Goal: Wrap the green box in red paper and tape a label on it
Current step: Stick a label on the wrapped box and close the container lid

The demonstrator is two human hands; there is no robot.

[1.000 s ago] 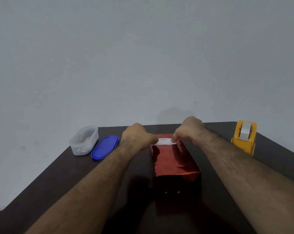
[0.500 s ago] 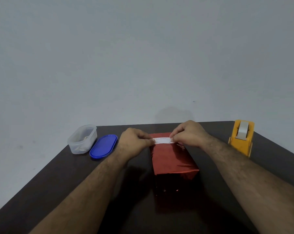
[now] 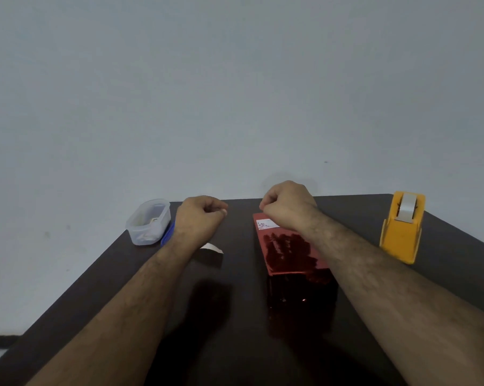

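The box wrapped in shiny red paper lies lengthwise on the dark table, right of centre. A small white label sits on its top at the far end. My right hand hovers over that far end with its fingers curled; I see nothing in it. My left hand is off to the left of the box, also curled, with thumb against fingertips and nothing visible between them. A white paper strip shows just below my left wrist, apart from the fingers.
A yellow tape dispenser stands at the table's far right. A clear plastic tub and its blue lid, mostly hidden by my left wrist, sit at the far left. A plain wall rises behind the table.
Both hands have let go of the label, which now stays on the box top. My left hand has moved left off the box, and a white strip has appeared beneath it.
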